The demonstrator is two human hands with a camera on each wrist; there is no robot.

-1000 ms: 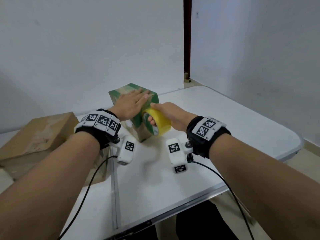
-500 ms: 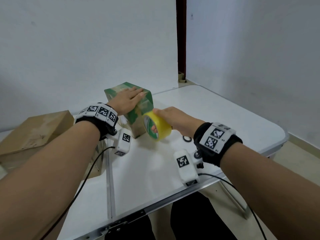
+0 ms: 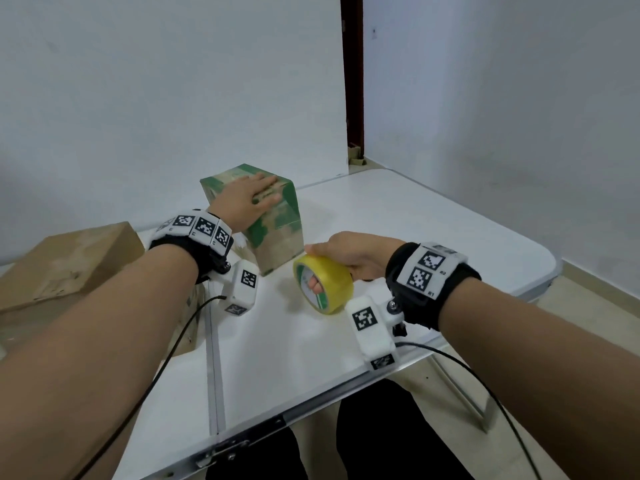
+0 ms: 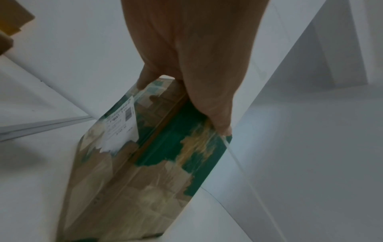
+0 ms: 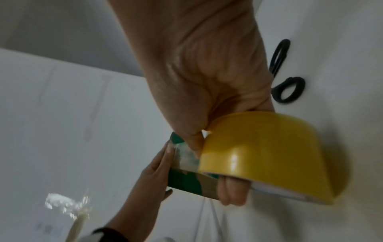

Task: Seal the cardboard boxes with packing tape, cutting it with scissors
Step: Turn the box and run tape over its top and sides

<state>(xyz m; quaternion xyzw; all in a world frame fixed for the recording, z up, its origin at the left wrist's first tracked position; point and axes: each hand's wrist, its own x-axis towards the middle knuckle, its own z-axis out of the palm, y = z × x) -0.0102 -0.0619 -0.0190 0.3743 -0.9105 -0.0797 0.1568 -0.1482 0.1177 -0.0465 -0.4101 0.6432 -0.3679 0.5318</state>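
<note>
Box (image 3: 277, 233) green-and-brown, torn label; yellow tape roll (image 3: 323, 284) beside.

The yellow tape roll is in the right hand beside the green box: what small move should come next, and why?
Probably put down or steady the tape roll and reach for the scissors lying just beside the right hand. The left hand presses flat on the green box, and a clear strip seems to run from box to roll, so cutting looks due.
</note>
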